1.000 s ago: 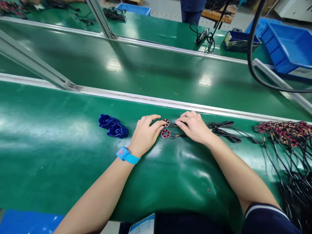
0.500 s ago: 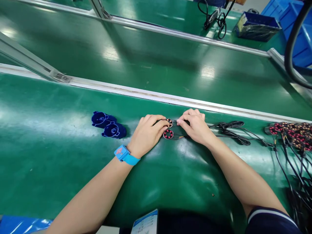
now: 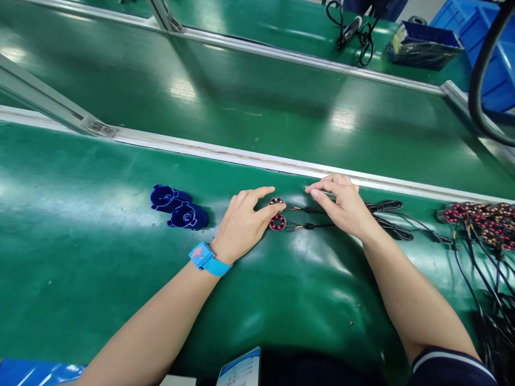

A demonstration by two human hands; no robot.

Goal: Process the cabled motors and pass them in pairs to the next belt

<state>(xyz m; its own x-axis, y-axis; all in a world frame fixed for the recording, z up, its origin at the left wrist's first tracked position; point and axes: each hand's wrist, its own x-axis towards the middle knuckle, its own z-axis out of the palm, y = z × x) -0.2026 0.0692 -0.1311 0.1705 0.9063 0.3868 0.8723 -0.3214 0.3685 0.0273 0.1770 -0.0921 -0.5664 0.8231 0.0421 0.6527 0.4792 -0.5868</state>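
Observation:
Two round motor stators with wound coils lie one in front of the other on the green bench. The nearer stator (image 3: 277, 223) has red coils; the farther, copper-coloured stator (image 3: 276, 201) is partly behind my left thumb. My left hand (image 3: 245, 220), with a blue wrist strap (image 3: 209, 258), is open beside them, thumb and forefinger apart. Thin wires run right from both stators into black cables (image 3: 322, 225). Over these cables hovers my right hand (image 3: 341, 203), open, fingers loosely stretched. Left of my left hand lie two dark blue plastic housings (image 3: 187, 215), side by side.
At the right sits a heap of wound stators (image 3: 483, 222) with black cables hanging forward. A metal rail (image 3: 225, 155) crosses behind my hands. Farther back are a blue bin (image 3: 426, 45), a corded tool (image 3: 348, 33) and a person's dark clothing.
My right hand has let go of the farther stator's wires and moved right, its fingers opening. My left thumb and forefinger have spread from that stator's edge.

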